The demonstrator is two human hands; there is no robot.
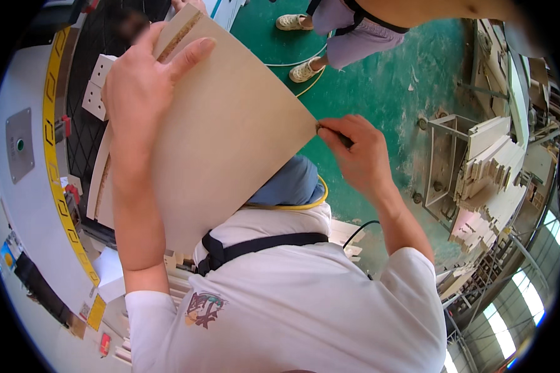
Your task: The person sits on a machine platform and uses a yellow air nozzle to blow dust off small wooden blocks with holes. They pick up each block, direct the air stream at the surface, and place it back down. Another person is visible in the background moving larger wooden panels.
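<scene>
A pale beige wooden board point(236, 118) is tilted up in front of my body, with a rough brown groove near its upper left edge. My left hand point(140, 78) grips the board at that edge, the thumb lying across its face. At the board's right corner is my right hand point(358, 149), its fingers curled and pinched together. Something small and dark shows between those fingers, too hidden to name. Below the board's left side, part of another panel point(99, 180) with a brown strip is visible.
A machine with a yellow-striped edge point(56, 174) runs along the left. White blocks with holes point(94, 102) stand beside a dark bed. Another person in purple shorts point(364, 46) stands ahead on the green floor point(379, 93). A wheeled rack point(445, 155) and stacked boards point(488, 180) are at right.
</scene>
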